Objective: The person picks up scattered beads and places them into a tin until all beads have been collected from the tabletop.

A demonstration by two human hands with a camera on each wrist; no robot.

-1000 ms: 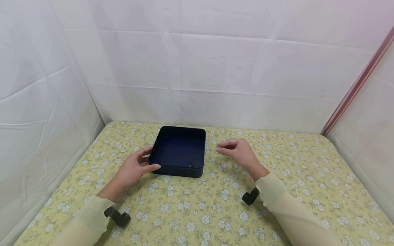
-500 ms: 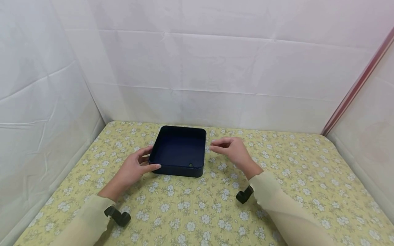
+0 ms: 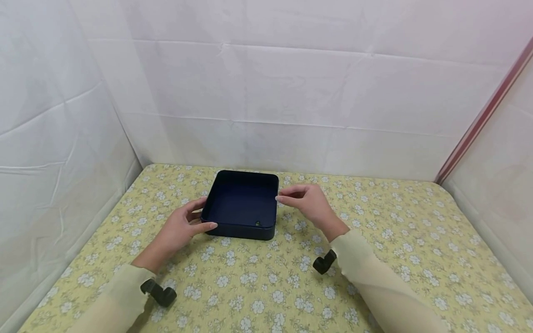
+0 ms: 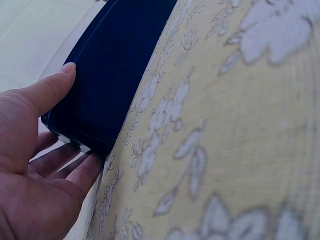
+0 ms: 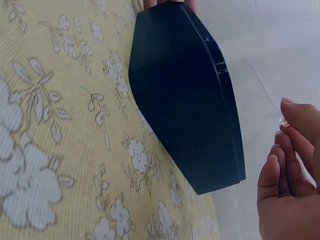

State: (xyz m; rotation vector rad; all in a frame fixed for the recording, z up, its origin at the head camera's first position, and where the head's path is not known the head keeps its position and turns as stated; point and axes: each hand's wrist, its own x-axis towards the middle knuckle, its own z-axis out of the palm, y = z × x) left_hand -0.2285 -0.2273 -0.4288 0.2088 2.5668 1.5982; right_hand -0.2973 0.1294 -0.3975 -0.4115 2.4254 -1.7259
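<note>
A dark navy square box [image 3: 241, 199], open at the top, sits on the table. My left hand [image 3: 179, 231] grips its near left corner; in the left wrist view the thumb lies on one wall and the fingers bend against the adjoining side. Inside, by the near right corner, lies a tiny shiny greenish thing [image 3: 257, 223], too small to identify. My right hand [image 3: 310, 203] is at the box's right rim. Between its thumb and forefinger it pinches a small clear, shiny piece [image 5: 283, 121], mostly covered by the fingertips.
A yellow cloth with white flowers [image 3: 258, 286] covers the table. White sheets [image 3: 266, 83] hang behind and at both sides, with a reddish strip [image 3: 483, 115] at the right corner. Each wrist wears a black clip-like mount [image 3: 325, 262].
My right hand has moved left, from beside the box up to its right rim, with the fingertips kept together. The left hand and the box have stayed in place.
</note>
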